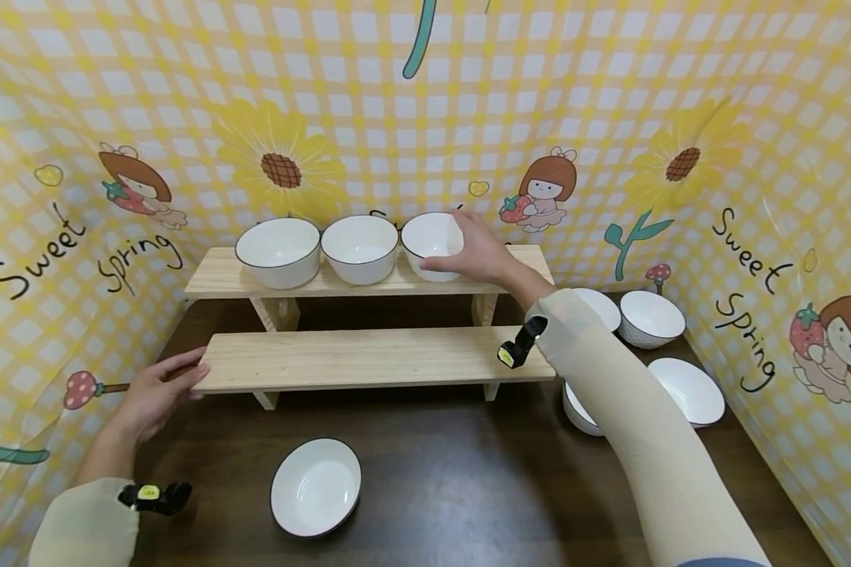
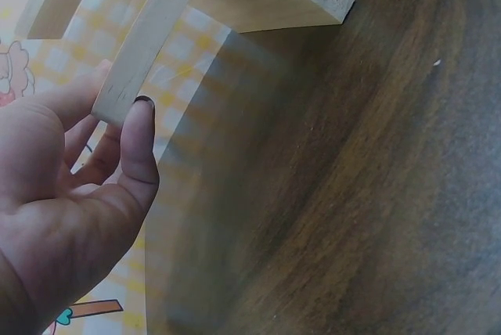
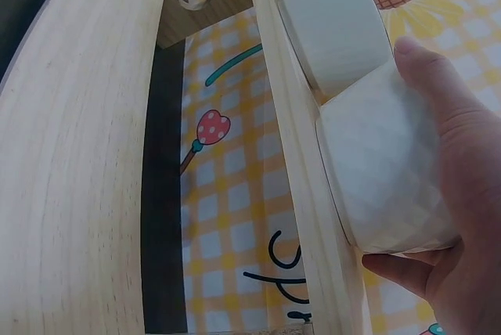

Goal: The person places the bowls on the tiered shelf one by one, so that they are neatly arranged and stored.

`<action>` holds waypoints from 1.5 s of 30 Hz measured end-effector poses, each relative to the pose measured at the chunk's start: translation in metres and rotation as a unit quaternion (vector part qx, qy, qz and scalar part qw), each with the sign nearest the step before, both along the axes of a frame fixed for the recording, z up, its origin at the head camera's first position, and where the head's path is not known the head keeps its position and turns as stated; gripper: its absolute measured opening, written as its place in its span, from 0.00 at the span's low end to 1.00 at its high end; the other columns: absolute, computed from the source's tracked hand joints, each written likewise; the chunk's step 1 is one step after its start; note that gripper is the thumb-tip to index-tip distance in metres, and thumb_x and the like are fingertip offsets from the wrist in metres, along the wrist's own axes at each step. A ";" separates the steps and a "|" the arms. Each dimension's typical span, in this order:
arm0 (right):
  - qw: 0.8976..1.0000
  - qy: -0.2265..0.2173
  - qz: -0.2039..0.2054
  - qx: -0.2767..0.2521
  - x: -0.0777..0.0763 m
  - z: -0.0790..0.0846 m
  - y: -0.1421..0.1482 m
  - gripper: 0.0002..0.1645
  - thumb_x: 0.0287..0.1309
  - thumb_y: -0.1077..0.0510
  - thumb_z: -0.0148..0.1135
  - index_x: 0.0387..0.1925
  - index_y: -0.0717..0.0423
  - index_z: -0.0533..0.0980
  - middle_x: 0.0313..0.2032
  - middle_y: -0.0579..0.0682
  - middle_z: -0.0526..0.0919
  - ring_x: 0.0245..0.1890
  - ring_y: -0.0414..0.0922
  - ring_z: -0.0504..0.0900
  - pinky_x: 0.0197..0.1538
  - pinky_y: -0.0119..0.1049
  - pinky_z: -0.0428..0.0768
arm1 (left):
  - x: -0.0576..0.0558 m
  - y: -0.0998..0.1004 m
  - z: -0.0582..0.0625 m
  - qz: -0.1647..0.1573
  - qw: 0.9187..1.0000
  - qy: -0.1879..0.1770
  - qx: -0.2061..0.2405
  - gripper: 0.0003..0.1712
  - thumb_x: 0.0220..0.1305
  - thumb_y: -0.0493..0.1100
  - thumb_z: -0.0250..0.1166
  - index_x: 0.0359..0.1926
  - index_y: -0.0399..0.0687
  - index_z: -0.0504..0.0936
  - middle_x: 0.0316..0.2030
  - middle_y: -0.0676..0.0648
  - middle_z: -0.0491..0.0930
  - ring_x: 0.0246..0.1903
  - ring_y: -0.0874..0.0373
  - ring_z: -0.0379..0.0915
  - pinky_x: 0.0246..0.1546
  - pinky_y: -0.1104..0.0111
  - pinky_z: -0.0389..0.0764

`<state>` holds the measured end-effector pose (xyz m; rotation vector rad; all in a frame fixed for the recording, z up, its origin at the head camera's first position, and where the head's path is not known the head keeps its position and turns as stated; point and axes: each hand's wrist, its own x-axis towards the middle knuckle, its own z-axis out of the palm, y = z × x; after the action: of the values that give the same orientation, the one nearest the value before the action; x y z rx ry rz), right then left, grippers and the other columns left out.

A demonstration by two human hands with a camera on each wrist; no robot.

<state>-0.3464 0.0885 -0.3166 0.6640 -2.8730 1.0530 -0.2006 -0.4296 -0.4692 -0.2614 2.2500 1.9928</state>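
Bowls, white, dark-rimmed [image 1: 360, 252]: three on pale wooden rack [image 1: 211, 276], perhaps five remaining [image 1: 315, 490]. Gripped, right hand [image 1: 477, 250]: third bowl [image 1: 425, 239]. Pinched, left hand [image 1: 154, 394]: lower plank [image 1: 369, 361].

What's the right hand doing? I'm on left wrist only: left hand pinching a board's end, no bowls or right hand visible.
Observer: The right hand grips the rightmost bowl of a row of three at the upper board.
Operator: Copy. Outside of that one smooth or textured?
Observer: Textured. The right wrist view shows a faint diamond relief on its side.
Operator: Any more off the boards?
Observer: Yes. A single bowl sits on the dark table in front of the lower board, and at least four more bowls are at the right, some partly hidden by the right sleeve.
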 end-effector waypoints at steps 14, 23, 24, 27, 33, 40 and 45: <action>0.999 -0.005 0.004 0.035 0.001 0.004 -0.001 0.72 0.50 0.32 0.76 0.80 0.60 0.46 0.76 0.63 0.51 0.74 0.55 0.56 0.73 0.49 0.62 | 0.000 -0.001 -0.002 -0.001 1.000 0.005 0.005 0.28 0.70 0.45 0.67 0.70 0.56 0.76 0.46 0.66 0.73 0.38 0.67 0.80 0.37 0.72 0.84; 0.993 0.030 0.022 0.110 0.013 0.009 0.005 0.76 0.49 0.27 0.73 0.81 0.57 0.41 0.79 0.62 0.41 0.79 0.59 0.36 0.77 0.60 0.45 | 0.000 0.001 0.001 0.000 1.000 0.003 -0.001 0.29 0.70 0.45 0.68 0.70 0.56 0.75 0.48 0.64 0.72 0.38 0.67 0.80 0.37 0.72 0.84; 0.992 0.036 0.026 0.121 0.014 0.009 0.005 0.76 0.49 0.27 0.73 0.81 0.57 0.40 0.80 0.62 0.40 0.79 0.59 0.35 0.77 0.62 0.43 | 0.000 0.001 0.001 0.000 1.000 0.004 0.000 0.28 0.70 0.45 0.68 0.70 0.57 0.76 0.47 0.65 0.72 0.37 0.67 0.80 0.37 0.72 0.84; 0.986 0.054 0.037 0.153 0.018 0.010 0.007 0.77 0.50 0.26 0.71 0.81 0.59 0.39 0.80 0.61 0.38 0.79 0.58 0.31 0.75 0.67 0.39 | 0.000 0.000 0.001 -0.001 1.000 0.003 0.007 0.26 0.70 0.45 0.68 0.67 0.59 0.78 0.46 0.67 0.74 0.37 0.67 0.80 0.37 0.72 0.84; 0.976 0.073 0.055 0.198 0.028 0.012 0.015 0.76 0.52 0.25 0.69 0.81 0.60 0.39 0.80 0.61 0.36 0.79 0.59 0.30 0.73 0.71 0.37 | 0.001 -0.002 -0.002 -0.007 1.000 0.004 0.018 0.24 0.71 0.44 0.67 0.66 0.60 0.79 0.45 0.68 0.76 0.37 0.66 0.80 0.37 0.72 0.84; 0.969 0.078 0.081 0.220 0.047 0.018 0.026 0.74 0.54 0.25 0.68 0.81 0.60 0.39 0.80 0.62 0.32 0.79 0.58 0.25 0.73 0.69 0.31 | 0.001 -0.001 -0.001 -0.007 1.000 0.007 0.015 0.26 0.71 0.44 0.67 0.68 0.58 0.78 0.45 0.68 0.77 0.37 0.66 0.80 0.37 0.72 0.84; 0.965 0.080 0.092 0.233 0.059 0.021 0.035 0.74 0.54 0.25 0.67 0.82 0.57 0.39 0.80 0.62 0.30 0.78 0.54 0.22 0.73 0.67 0.27 | 0.002 0.001 0.001 -0.005 1.000 0.008 0.018 0.24 0.70 0.44 0.67 0.66 0.59 0.80 0.44 0.67 0.78 0.37 0.66 0.80 0.36 0.71 0.84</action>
<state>-0.2876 0.1233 -0.2957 0.9976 -2.9673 0.2960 -0.1987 -0.4285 -0.4681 -0.2303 2.2190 2.0355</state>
